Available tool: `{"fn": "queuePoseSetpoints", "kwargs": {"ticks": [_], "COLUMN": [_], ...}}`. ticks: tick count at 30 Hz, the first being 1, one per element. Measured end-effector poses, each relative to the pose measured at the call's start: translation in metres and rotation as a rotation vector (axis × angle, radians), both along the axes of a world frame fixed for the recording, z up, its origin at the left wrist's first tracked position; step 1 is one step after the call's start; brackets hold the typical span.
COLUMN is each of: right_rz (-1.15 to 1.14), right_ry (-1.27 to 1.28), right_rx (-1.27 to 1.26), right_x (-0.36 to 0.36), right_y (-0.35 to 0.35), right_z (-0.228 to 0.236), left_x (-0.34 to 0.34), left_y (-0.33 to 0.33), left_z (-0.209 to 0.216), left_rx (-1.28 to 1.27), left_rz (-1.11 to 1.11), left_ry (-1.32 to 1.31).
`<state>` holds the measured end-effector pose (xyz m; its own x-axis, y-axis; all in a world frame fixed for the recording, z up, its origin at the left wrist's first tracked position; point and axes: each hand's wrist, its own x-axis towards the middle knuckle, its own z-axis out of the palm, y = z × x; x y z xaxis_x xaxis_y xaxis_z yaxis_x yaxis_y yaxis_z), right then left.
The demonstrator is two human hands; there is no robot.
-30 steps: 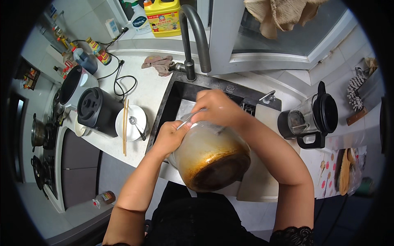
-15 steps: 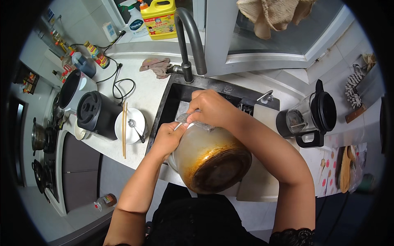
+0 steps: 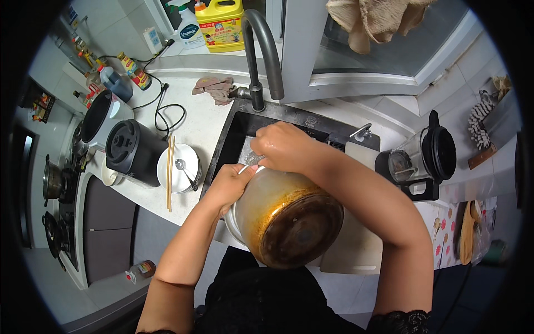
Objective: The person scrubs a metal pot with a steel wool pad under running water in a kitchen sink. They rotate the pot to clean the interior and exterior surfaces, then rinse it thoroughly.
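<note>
A dull metal pot is tipped over the near side of the black sink, its scorched brown base facing me. My left hand is closed around the pot's handle at its upper left, with a white bit of the handle showing past the thumb. My right hand is bent over the top of the pot, its fingers curled on a grey mesh scrubber that is mostly hidden under them. The faucet rises behind the sink.
Left of the sink are a white plate with a spoon, chopsticks and a black lidded appliance. A pale cutting board and a blender jug are on the right. A rag lies near the faucet.
My right hand and the scrubber have shifted slightly, and less of the scrubber shows now. The pot's base has tilted a little further toward me.
</note>
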<state>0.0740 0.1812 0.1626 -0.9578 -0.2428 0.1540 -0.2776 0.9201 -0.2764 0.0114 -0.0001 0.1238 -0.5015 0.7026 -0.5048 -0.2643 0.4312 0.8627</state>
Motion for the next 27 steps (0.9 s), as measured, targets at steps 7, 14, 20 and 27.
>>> {"fn": "queuePoseSetpoints", "kwargs": {"ticks": [7, 14, 20, 27], "right_rz": [-0.202, -0.033, -0.089, -0.247], "right_ry": [-0.132, -0.010, -0.112, -0.161], "right_rx": [-0.133, -0.292, -0.159, -0.057], "right_x": [0.006, 0.016, 0.000, 0.008], "right_y": [0.038, 0.023, -0.016, 0.018], "right_z": [-0.019, 0.011, 0.016, 0.002], "left_x": [-0.010, -0.018, -0.007, -0.003], "left_y": [-0.010, -0.018, -0.011, -0.018], "left_z": [0.010, 0.011, 0.008, 0.021], "left_rx": [0.023, 0.022, 0.167, -0.024], "left_rz": [0.056, 0.023, -0.069, 0.210], "left_ry": [-0.011, -0.053, -0.140, -0.012]}}
